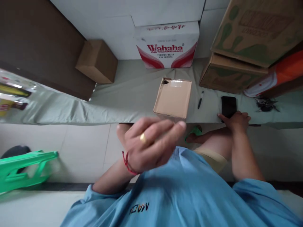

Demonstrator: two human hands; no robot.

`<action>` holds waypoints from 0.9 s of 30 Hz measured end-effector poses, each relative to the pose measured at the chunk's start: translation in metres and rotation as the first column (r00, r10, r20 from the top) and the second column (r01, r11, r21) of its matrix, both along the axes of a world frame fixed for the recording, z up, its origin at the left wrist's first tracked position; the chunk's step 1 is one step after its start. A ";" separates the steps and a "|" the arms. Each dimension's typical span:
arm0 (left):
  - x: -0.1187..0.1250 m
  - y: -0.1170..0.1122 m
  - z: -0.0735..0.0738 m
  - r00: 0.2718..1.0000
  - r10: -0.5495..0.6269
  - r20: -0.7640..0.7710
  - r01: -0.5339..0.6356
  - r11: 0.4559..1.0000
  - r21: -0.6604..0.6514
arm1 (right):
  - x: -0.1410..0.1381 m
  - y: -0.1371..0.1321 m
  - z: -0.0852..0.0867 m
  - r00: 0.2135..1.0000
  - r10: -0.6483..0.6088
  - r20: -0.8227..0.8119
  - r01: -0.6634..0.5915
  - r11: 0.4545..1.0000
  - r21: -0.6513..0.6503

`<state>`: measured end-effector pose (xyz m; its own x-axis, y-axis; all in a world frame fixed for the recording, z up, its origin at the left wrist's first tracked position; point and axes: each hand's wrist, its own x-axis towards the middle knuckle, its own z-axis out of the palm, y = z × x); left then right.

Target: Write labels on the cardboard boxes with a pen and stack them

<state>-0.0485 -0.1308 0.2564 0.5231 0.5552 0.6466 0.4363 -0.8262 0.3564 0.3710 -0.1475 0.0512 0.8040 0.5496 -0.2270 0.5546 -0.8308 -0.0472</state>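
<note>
My left hand (151,142) is raised in front of my chest, near the front side of a brown cardboard box (174,98). A gold ring and a red string bracelet are on it. Its fingers are bent and blurred by motion, and the palm is hidden, so I cannot tell whether it holds anything. At the table's front edge, my right hand (238,121) grips the near end of a black smartphone (229,105), thumb at the left and fingers curled at the right. The phone lies on the tablecloth. The box has a torn hole at its back left corner and clear tape.
Left of the phone lies a pen (200,100); keys (266,104) lie to its right. A Wahaha carton (168,47) stands behind. Stacked cartons (243,74) fill the right; a small brown box (98,61) stands left. A green stool (26,170) is at lower left.
</note>
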 end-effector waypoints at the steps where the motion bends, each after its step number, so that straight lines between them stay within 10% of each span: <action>1: 0.001 0.013 -0.018 0.998 0.015 -0.058 -0.011 0.997 0.074 | 0.000 0.002 -0.002 1.000 -0.004 0.002 0.004 1.000 0.002; 7: -0.007 0.059 -0.093 0.993 -0.020 -0.117 0.027 0.998 0.056 | 0.007 0.004 -0.008 1.000 -0.016 0.001 0.016 0.986 0.165; 12: 0.013 0.054 -0.100 0.999 0.033 0.021 -0.035 0.992 0.119 | -0.007 -0.002 0.012 0.989 0.057 -0.138 0.011 0.896 0.444; 18: 0.032 0.050 -0.106 0.994 0.033 0.108 -0.044 0.994 0.099 | -0.064 -0.017 0.078 0.925 0.350 -0.149 -0.140 0.676 0.724; 23: 0.037 0.045 -0.117 0.952 0.242 0.184 -0.228 0.969 -0.096 | -0.116 -0.013 0.127 0.865 0.499 0.047 -0.343 0.521 0.782; 27: 0.044 0.037 -0.130 0.971 0.192 0.145 -0.164 0.969 -0.183 | -0.162 0.001 0.149 0.777 0.597 0.199 -0.497 0.388 0.776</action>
<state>-0.0044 -0.0939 0.1263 0.3028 0.7382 0.6028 0.4967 -0.6621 0.5612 0.2091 -0.1468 0.2002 0.2639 0.8529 0.4505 0.8254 0.0420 -0.5630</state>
